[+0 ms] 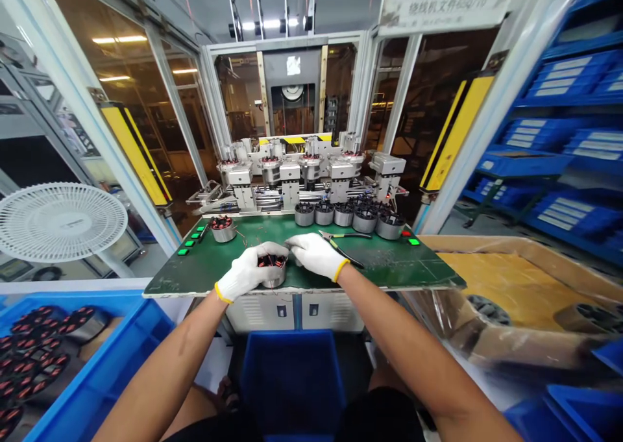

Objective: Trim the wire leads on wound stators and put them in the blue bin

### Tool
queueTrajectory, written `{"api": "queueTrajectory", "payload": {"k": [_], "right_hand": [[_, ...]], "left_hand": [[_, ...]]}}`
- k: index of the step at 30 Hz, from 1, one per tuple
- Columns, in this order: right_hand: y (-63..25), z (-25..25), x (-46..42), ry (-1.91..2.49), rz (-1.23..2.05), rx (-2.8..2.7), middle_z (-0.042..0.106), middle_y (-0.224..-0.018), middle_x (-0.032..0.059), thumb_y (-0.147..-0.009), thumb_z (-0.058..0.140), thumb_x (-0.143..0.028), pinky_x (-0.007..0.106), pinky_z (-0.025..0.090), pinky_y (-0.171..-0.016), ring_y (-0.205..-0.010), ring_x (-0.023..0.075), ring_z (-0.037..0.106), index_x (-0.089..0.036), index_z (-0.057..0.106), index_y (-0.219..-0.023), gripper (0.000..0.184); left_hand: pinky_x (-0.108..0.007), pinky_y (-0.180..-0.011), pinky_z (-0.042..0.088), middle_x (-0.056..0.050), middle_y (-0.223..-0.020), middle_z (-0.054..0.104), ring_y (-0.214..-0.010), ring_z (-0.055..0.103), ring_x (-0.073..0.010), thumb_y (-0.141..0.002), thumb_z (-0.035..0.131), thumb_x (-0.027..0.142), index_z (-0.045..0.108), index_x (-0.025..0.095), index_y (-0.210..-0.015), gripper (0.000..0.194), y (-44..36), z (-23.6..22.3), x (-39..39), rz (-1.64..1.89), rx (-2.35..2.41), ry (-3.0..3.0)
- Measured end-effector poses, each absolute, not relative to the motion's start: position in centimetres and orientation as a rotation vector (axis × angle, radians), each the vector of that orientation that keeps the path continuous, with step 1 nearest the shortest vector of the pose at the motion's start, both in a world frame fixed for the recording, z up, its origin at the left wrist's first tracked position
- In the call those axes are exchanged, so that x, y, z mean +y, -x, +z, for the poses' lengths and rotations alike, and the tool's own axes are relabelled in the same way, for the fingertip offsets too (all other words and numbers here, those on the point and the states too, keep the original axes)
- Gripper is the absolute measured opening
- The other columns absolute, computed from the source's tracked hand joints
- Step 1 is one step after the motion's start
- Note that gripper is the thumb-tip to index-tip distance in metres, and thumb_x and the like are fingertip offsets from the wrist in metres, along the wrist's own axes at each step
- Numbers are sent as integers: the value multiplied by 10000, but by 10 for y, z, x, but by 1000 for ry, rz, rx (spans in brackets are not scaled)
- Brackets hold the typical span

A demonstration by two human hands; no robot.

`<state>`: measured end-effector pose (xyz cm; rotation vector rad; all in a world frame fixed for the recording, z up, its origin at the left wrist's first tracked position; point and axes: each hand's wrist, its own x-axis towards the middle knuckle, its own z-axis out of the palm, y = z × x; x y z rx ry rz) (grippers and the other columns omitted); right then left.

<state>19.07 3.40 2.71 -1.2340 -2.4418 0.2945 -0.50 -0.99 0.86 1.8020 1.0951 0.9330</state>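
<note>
My left hand [246, 272], in a white glove with a yellow cuff, grips a wound motor stator [274, 280] near the front edge of the green worktop [195, 270]. Copper windings show between its fingers. Close by on the right is my right hand [317, 256], gloved the same way. Its fingertips are pinched together at the stator's upper right side; what they hold, if anything, is too small to make out. Pliers [351, 235] with dark and green handles lie just beyond the right hand, which partly covers them. Another wound stator [223, 232] stands to the left, with loose wire ends beside it.
Several bare stators [343, 216] stand at the back right of the worktop. Behind them is a winding machine [292, 185]. A blue bin [146, 338] of wound stators is at left, a carton [525, 254] at right. Yellow light-curtain posts [139, 156] flank the opening.
</note>
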Motion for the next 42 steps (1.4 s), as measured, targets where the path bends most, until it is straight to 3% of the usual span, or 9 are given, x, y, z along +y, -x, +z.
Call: {"api": "queueTrajectory", "payload": {"k": [5,9,12,17,26,32,35,37,42], "right_hand": [[-182,23,26,1398,245,-2346,701,-974,45,-824,453,-154,241,446,-773,-909,182,625,-196,691,-982,288],[-201,18,-9,1339,-55,-2084,624,-1183,81,-881,381,-182,296,416,-930,-1058,201,577,-167,582,-1192,370],[-203,17,-31,1157,-221,-2096,527,-1327,78,-882,425,-233,285,473,-866,-981,192,618,-176,402,-1372,495],[-197,26,-55,1224,-387,-1791,514,-1331,113,-930,366,-284,277,511,-776,-870,168,643,-183,222,-1454,553],[-186,-6,-29,1292,-567,-2509,645,-905,108,-966,242,-232,284,379,-641,-800,214,599,-200,523,-1250,401],[-191,-10,-13,1361,-333,-2441,655,-966,53,-962,304,-338,288,366,-676,-816,199,605,-241,585,-1146,350],[-191,-9,-12,1365,-275,-2416,659,-983,43,-960,308,-364,290,368,-688,-833,200,607,-255,579,-1155,351],[-191,-9,-12,1372,-244,-2419,659,-998,45,-959,305,-363,292,370,-698,-840,201,607,-259,572,-1162,351],[-191,-9,-11,1361,-199,-2432,645,-1061,35,-961,289,-352,299,378,-736,-887,201,602,-266,554,-1176,352]], "left_hand": [[-294,-732,507,-23,-900,680,-731,619,-156,-654,626,229,650,169,-1056,407,4,11,-12,967,1153,-1849],[-324,-821,497,-29,-987,662,-841,622,-173,-651,645,241,590,181,-1173,528,3,7,-9,987,1164,-1838],[-354,-950,444,-49,-1138,620,-1020,583,-204,-631,672,240,506,188,-1279,671,2,4,-6,1089,1162,-1888],[-363,-922,462,-38,-1075,645,-988,595,-216,-648,669,253,582,185,-1150,514,1,6,-6,1038,1221,-1938],[-324,-836,490,-30,-1017,644,-910,605,-194,-660,658,278,588,176,-1099,456,1,4,-6,1050,1186,-1982],[-361,-912,468,-37,-1136,631,-1014,598,-232,-680,675,403,532,217,-1218,586,19,27,-11,799,1279,-2153],[-393,-914,459,-59,-1220,589,-1057,576,-257,-738,631,482,494,242,-1265,595,31,42,-33,976,1680,-2326],[-372,-870,469,-69,-1191,600,-1013,588,-242,-815,563,438,534,235,-1206,441,27,44,-51,1050,1767,-2582],[-322,-629,452,-80,-975,647,-770,610,-202,-876,409,133,559,209,-1140,313,-14,19,-75,249,1311,-3378]]}}
